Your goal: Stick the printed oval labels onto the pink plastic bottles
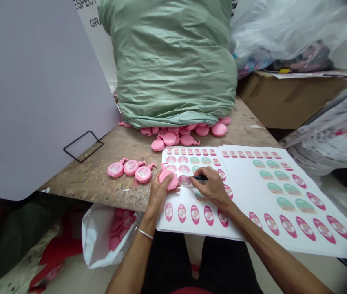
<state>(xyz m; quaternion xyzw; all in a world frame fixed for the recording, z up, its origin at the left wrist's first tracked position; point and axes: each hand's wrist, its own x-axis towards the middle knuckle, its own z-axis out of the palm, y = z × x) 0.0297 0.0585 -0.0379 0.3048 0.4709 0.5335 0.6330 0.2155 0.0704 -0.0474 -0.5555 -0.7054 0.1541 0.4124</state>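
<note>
Shiny pale-green plastic sack [176, 61] fills the back of a worn brown wooden table [84, 183] in the head view, with loose pink plastic pieces [188, 140] spilling at its foot. Nearer the person, the left hand [160, 188] is closed around a glossy pink, rounded plastic case [167, 181], its thumb lying along the front; the case sits at the fingertips, over the left edge of a white paper sticker sheet [176, 198]. Its visible face is smooth and plain pink, its rim angular. Just right of it, the right hand [211, 183] is curled, pinching a slim black pen-like tool [200, 177], whose tip is at a round pink sticker [184, 180]; contact cannot be told. Left of the left hand, three pink cases with printed round labels [130, 167] lie in a row.
</note>
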